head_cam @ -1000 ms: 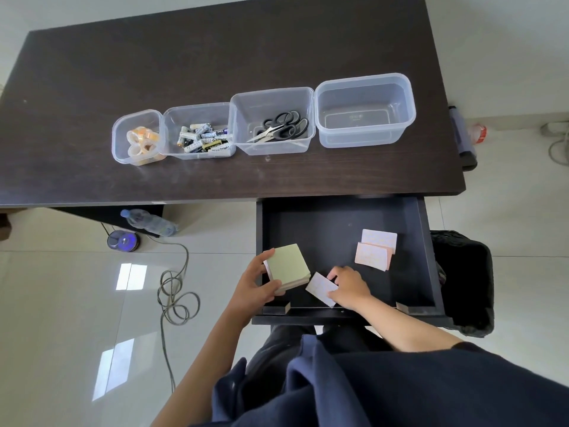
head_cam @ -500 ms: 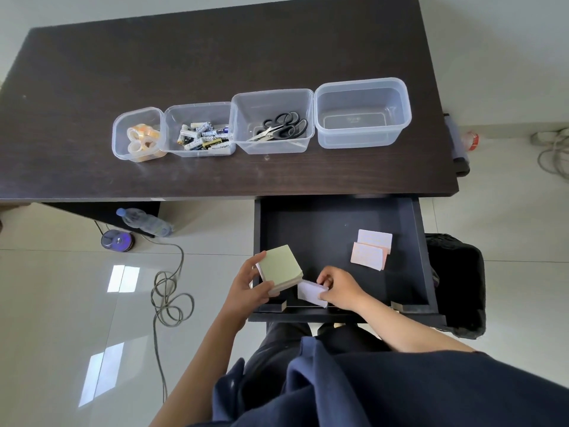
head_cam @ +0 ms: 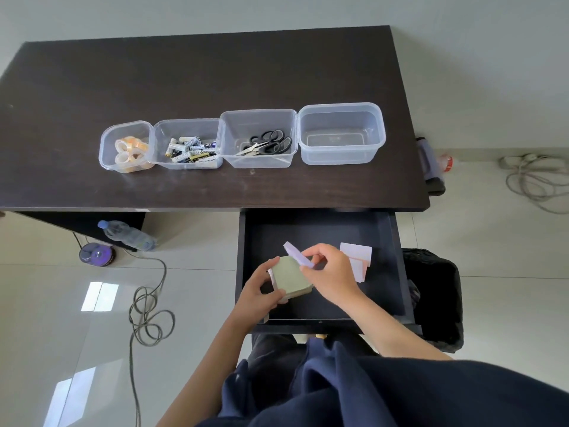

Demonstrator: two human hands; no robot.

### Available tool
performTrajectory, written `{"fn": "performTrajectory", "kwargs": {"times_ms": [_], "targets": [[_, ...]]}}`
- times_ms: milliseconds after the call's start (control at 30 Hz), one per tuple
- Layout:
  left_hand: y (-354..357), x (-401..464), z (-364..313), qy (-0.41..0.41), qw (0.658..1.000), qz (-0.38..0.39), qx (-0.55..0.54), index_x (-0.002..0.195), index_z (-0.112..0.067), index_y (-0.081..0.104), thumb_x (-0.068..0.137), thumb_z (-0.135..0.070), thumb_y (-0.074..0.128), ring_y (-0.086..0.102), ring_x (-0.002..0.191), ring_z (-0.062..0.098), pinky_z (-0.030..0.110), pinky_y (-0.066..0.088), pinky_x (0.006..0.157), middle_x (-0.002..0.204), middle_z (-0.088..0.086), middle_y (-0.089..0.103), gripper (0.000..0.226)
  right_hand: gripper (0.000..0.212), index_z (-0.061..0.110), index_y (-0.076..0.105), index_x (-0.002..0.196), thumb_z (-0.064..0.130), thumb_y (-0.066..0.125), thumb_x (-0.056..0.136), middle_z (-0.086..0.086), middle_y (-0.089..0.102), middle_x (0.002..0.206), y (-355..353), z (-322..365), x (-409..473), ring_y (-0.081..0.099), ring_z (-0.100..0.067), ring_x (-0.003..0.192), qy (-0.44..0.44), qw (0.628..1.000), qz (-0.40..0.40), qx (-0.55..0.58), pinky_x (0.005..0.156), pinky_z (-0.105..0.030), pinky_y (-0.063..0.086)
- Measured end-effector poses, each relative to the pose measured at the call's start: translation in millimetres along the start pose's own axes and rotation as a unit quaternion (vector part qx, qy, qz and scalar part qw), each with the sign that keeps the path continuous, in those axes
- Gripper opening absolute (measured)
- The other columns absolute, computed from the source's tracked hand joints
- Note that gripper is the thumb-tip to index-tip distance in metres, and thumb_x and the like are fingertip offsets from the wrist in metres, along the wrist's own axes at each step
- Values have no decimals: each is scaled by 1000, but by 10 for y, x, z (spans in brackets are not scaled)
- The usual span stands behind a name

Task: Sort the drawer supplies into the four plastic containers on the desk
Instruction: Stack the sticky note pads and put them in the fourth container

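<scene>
Pale floor tiles run under everything I watch from my remote seat, and I take the open drawer [head_cam: 320,229] as my landmark. Nearest the drawer's front edge, the left hand [head_cam: 257,295] has its fingers curled round a green pad of sticky notes [head_cam: 291,277], held just above the drawer floor; I judge it is being kept there as a base so further pads can be stacked on it and carried in one trip. Just above that pad, the right hand [head_cam: 328,272] pinches a thin lilac pad [head_cam: 297,255], tilted on edge, apparently about to be laid on the green one. Both hands are thus clamped on paper, close together but on separate pads.

Toward the drawer's right side, two more pads [head_cam: 357,260], white over pink, lie overlapped on its floor, not yet collected.

Beyond the drawer's back edge on the dark bench [head_cam: 197,72] stands a row of four clear containers, touching side by side. Directly behind the drawer is the large empty container [head_cam: 341,135], which I judge is meant for the pads. Left of it sit the scissors [head_cam: 266,144] in their tub, then the batteries [head_cam: 191,151], and farthest left the tape rolls [head_cam: 129,149].
</scene>
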State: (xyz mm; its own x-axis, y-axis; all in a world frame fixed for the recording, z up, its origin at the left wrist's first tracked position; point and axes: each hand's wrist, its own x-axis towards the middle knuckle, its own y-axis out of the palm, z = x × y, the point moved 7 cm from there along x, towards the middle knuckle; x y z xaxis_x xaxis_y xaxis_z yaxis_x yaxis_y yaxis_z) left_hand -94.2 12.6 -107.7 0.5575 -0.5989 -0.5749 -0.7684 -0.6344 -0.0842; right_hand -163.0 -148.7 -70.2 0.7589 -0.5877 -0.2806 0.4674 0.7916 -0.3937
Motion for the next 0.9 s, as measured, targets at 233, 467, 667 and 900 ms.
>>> {"fn": "performTrajectory", "kwargs": {"times_ms": [233,467,667,900], "targets": [[196,43,-227,49,998,-7,-44,123,-41,48,81,-8,72,65,100,27,32,60,75,117,2,60,58,23,20,68,95,30,77,76,3,52,106,156,36,15,54,-8,92,-62,995,39,-60,68,-8,48],[213,64,-266,77,996,-6,-38,128,-42,43,83,-3,68,57,116,28,30,59,75,127,2,54,65,20,23,67,99,28,73,81,3,49,111,47,0,28,52,-11,97,-35,997,14,-70,70,-9,43],[183,63,-281,81,995,-21,-48,137,-42,35,80,-8,73,57,114,30,28,58,74,129,1,52,76,24,24,67,101,26,75,79,7,48,108,14,-48,27,49,-11,96,-11,997,19,-68,71,-11,41],[137,19,-282,80,995,-25,-57,141,-40,32,80,-10,74,57,113,28,33,59,79,127,0,52,79,48,31,54,119,29,77,76,5,44,121,31,-75,12,41,-11,111,18,999,20,-43,80,-15,39]]}}
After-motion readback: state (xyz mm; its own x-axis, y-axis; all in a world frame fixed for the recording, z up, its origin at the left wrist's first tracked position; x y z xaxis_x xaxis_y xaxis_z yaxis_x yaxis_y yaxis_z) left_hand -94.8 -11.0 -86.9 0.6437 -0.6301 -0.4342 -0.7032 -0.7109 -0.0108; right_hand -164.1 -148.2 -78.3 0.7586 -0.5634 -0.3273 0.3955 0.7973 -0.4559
